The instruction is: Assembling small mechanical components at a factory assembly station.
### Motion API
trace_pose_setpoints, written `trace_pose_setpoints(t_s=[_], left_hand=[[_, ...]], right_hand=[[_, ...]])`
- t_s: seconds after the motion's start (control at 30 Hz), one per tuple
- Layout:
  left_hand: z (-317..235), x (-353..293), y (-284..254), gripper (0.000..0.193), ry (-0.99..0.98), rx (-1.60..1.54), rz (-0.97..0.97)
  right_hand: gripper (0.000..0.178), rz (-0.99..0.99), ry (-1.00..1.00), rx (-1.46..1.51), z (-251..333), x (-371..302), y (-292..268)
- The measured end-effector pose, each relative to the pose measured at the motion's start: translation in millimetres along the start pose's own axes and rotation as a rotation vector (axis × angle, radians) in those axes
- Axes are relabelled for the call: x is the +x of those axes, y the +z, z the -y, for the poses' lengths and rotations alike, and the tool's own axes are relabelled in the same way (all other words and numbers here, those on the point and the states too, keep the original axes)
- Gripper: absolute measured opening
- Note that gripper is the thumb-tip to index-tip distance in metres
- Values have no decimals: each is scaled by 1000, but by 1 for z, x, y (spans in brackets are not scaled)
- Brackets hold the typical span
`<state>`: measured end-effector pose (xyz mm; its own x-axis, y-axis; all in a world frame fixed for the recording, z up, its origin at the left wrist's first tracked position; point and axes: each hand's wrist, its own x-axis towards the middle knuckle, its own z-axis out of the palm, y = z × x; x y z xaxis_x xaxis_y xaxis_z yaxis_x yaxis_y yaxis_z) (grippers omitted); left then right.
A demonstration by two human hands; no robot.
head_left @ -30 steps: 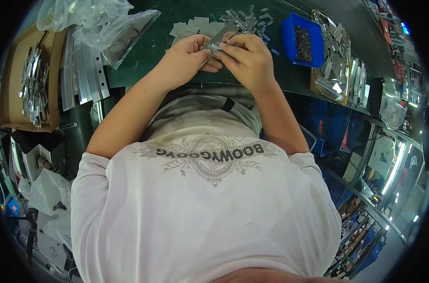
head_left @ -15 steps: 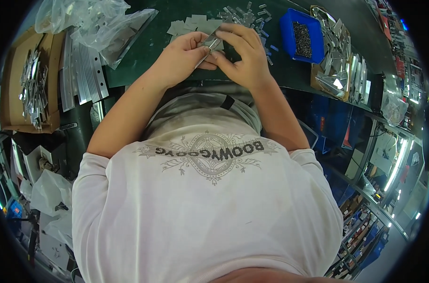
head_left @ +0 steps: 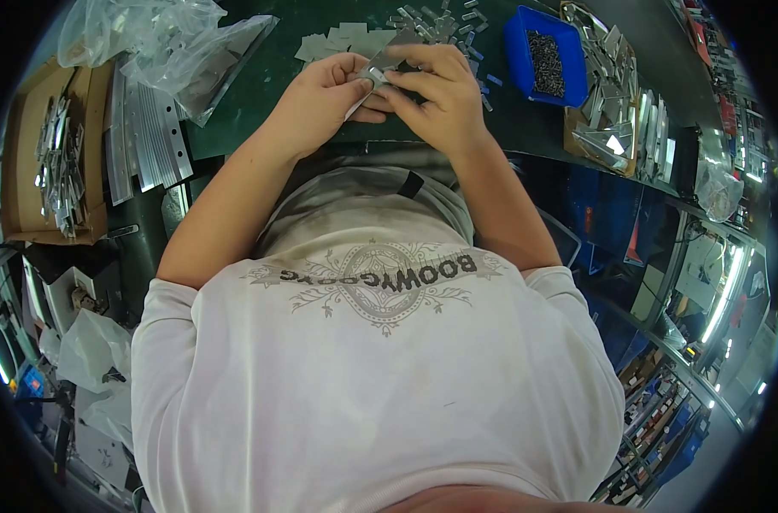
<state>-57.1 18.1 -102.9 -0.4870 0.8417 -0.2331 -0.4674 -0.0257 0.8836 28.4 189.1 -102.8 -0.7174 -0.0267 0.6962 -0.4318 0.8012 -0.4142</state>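
Above the near edge of the green table, a thin, flat metal strip (head_left: 399, 41) slants between my two hands. My left hand (head_left: 320, 98) is closed on it, thumb on top and fingers curled beneath. My right hand (head_left: 447, 96) pinches a small shiny metal piece (head_left: 377, 75) against the strip's face, its index finger reaching along the upper part. Just beyond lie thin square plates (head_left: 348, 38) in a loose group, partly hidden by the hands. Next to them several small clear or shiny rectangular pieces (head_left: 440, 24) are scattered.
At right stands a blue bin (head_left: 517, 51) of small dark parts, beside a carton (head_left: 577, 141) of metal plates. Plastic bags (head_left: 167, 51), long metal profiles (head_left: 154, 137) and an open cardboard box (head_left: 17, 171) of metal strips are at left. The table's near edge (head_left: 525, 158) runs before my waist.
Both hands have shifted slightly left with the strip. My right thumb and fingers have moved along it, and the small metal piece now shows flat against its face.
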Motion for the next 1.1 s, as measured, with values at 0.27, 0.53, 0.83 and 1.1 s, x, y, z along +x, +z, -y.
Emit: trace_pose_setpoints(t_s=[0.27, 0.53, 0.83, 1.1], left_hand=[[-4, 0, 1, 20, 6, -1, -12], [6, 1, 0, 22, 75, -10, -81], [2, -5, 11, 21, 124, 61, -138], [4, -2, 11, 21, 137, 39, -144]], right_hand=[[17, -16, -51, 1, -2, 0, 1], [34, 95, 68, 3, 8, 3, -1], [26, 3, 44, -7, 0, -2, 5], [18, 23, 40, -10, 5, -5, 2]])
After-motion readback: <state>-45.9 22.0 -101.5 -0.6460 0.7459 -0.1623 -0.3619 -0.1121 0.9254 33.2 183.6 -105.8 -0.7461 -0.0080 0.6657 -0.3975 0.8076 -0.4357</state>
